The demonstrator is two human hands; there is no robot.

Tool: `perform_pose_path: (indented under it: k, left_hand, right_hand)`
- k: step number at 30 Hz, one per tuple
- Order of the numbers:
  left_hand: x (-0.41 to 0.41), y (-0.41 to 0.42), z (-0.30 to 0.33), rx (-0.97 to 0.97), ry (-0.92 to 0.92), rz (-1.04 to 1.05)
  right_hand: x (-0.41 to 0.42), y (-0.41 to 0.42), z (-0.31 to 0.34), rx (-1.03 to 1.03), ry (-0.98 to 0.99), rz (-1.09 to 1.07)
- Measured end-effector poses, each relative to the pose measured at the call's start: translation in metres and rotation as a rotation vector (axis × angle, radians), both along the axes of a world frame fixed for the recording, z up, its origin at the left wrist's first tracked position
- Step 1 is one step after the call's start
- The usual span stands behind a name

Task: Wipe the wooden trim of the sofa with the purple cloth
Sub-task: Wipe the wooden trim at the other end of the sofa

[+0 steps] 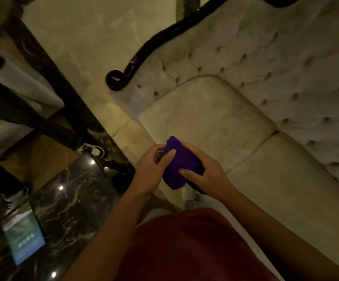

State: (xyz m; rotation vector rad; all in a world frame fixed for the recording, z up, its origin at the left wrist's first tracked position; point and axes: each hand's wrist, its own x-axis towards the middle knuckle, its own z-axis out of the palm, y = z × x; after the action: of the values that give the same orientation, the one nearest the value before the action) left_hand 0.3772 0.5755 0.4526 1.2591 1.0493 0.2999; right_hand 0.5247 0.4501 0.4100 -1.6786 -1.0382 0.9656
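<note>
A bunched purple cloth [179, 163] is held between both hands in front of the sofa's seat edge. My left hand [154, 169] grips its left side with the thumb on top. My right hand [203, 169] wraps its right side, fingers over the fabric. The cream tufted sofa [255, 78] fills the right of the view. Its dark glossy wooden trim [160, 41] runs along the armrest top and curls into a scroll [115, 80] at the front, well above and apart from the cloth.
A dark marble table [63, 199] stands at lower left with a lit phone or card [23, 238] lying on it. Dark table legs and another person's shoes [95, 150] are at left. Beige tiled floor [79, 47] lies between table and sofa.
</note>
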Motion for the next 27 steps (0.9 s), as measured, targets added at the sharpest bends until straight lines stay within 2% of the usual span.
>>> perform_pose_path:
  k: [5,7,10,15,22,27]
  left_hand:
    - [-0.011,0.080,0.003,0.076,-0.084,-0.032]
    - [-0.025,0.157,-0.005,0.112,-0.092,-0.074]
    - [-0.019,0.173,-0.008,0.170,-0.065,-0.090]
    - [-0.050,0.288,-0.024,0.134,-0.083,-0.117]
    - [-0.067,0.434,-0.049,0.123,0.053,-0.154]
    - [-0.052,0.494,-0.104,0.343,0.216,-0.165]
  right_hand:
    - [0.015,0.090,0.007,-0.002,-0.055,0.033]
    - [0.010,0.164,0.001,-0.029,-0.101,0.003]
    - [0.018,0.178,0.004,-0.043,-0.128,0.009]
    - [-0.008,0.260,0.000,-0.123,-0.156,-0.107]
    - [-0.019,0.356,0.001,-0.217,-0.237,-0.259]
    - [-0.002,0.417,-0.018,-0.260,-0.293,-0.329]
